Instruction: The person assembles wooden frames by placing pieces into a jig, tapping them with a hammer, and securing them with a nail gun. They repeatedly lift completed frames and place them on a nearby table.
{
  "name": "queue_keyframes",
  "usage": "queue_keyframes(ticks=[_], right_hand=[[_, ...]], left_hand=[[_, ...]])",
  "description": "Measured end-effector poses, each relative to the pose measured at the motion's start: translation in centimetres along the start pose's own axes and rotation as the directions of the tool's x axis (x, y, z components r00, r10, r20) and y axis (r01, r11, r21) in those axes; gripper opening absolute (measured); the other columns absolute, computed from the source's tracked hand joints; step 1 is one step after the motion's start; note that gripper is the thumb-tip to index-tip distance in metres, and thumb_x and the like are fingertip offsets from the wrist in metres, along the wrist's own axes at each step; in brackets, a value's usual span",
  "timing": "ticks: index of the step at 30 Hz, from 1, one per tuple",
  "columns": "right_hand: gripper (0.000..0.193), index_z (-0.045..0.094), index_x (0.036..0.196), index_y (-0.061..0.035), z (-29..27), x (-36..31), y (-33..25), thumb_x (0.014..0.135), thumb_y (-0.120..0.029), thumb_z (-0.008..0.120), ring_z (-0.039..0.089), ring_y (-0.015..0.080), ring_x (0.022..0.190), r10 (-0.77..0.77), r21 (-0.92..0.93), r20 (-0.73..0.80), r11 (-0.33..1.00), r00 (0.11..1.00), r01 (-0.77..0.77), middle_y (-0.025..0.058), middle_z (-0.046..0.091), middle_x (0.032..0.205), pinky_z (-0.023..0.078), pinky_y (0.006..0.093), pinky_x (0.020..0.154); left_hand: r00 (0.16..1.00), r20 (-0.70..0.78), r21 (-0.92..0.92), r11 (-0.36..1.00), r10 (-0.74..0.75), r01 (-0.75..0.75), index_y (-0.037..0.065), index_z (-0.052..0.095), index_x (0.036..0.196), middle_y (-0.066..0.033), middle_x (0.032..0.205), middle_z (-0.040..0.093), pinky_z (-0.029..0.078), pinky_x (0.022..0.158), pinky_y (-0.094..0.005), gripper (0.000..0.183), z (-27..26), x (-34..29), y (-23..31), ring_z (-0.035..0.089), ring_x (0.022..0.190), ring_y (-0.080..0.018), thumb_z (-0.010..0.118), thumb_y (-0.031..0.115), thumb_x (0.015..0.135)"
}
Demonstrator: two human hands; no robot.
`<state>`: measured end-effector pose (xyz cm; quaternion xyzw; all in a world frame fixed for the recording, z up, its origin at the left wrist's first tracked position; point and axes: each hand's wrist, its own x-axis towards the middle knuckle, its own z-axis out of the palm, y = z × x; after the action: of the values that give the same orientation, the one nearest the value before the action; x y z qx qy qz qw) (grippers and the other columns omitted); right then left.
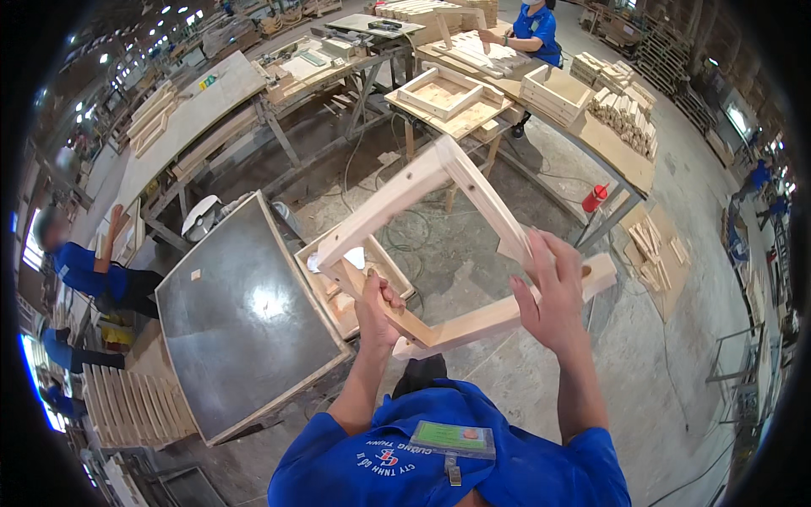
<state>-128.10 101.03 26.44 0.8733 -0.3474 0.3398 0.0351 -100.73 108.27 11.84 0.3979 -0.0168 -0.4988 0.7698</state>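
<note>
At the far left, a person in a blue shirt (80,269) stands by a bench. In the lower left of the picture, you can see a stack of slats (135,406). Next to it is a big dark table (245,329) with a pale rim. Just past that, left of the middle, sits a wooden box (391,262). Your left hand (378,311) is in front of it, with its fingers curled tight around the wooden frame (384,207). The frame is in the middle of the picture, tilted. Your right hand (553,291) touches its right corner, fingers spread; I cannot tell if they grip it. Farther right are a red bottle (595,198) and some sticks (649,245) on a brown sheet.
</note>
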Motion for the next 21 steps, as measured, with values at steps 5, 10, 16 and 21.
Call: queue_keyframes(ticks=[5, 10, 16, 21], right_hand=[[0.079, 0.042, 0.161, -0.0015, 5.5, -0.1, 5.6, 0.093, -0.018, 0.079, 0.057, 0.0360, 0.133, 0.135, 0.153, -0.311, 0.984, 0.941, -0.090, 0.0221, 0.056, 0.148, 0.047, 0.0489, 0.110], [0.084, 0.038, 0.160, 0.0005, 17.5, 4.5, 10.1, 0.091, -0.018, 0.082, 0.055, 0.0319, 0.137, 0.478, 0.669, 0.221, 0.560, 0.850, -0.488, 0.0211, 0.056, 0.148, 0.047, 0.0466, 0.111], [0.072, 0.041, 0.149, 0.0014, 28.1, 14.7, 13.5, 0.095, -0.022, 0.082, 0.063, 0.0276, 0.123, 0.344, 0.711, 0.362, 0.500, 0.867, -0.495, 0.0175, 0.060, 0.134, 0.051, 0.0433, 0.104], [0.036, 0.055, 0.129, 0.0005, 35.0, 23.4, 17.6, 0.104, -0.019, 0.072, 0.067, 0.0194, 0.102, 0.522, 0.789, 0.313, 0.322, 0.793, -0.524, 0.0128, 0.066, 0.115, 0.054, 0.0366, 0.093]], left_hand=[[0.999, -0.007, -0.245, 0.969, 0.031, -0.032, 0.019, 0.051, 0.090, 0.0039, 0.072, 0.047, 0.046, 0.066, -0.0342, 0.032, 1.8, 8.3, -0.5, 0.048, 0.063, -0.0132, 0.066, 0.040, 0.109], [0.986, -0.014, -0.377, 0.912, 0.167, -0.160, 0.019, 0.051, 0.086, 0.0036, 0.073, 0.045, 0.042, 0.069, -0.0340, 0.034, 6.1, 18.0, 0.5, 0.043, 0.065, -0.0132, 0.064, 0.039, 0.110], [0.988, -0.031, -0.422, 0.893, 0.154, -0.153, 0.017, 0.051, 0.087, 0.0014, 0.074, 0.046, 0.048, 0.078, -0.0401, 0.032, 14.8, 27.1, 1.1, 0.046, 0.068, -0.0165, 0.058, 0.034, 0.113], [0.979, -0.032, -0.357, 0.912, 0.202, -0.199, 0.014, 0.052, 0.099, -0.0003, 0.080, 0.052, 0.052, 0.090, -0.0445, 0.018, 19.1, 33.4, 1.2, 0.055, 0.079, -0.0180, 0.062, 0.024, 0.111]])
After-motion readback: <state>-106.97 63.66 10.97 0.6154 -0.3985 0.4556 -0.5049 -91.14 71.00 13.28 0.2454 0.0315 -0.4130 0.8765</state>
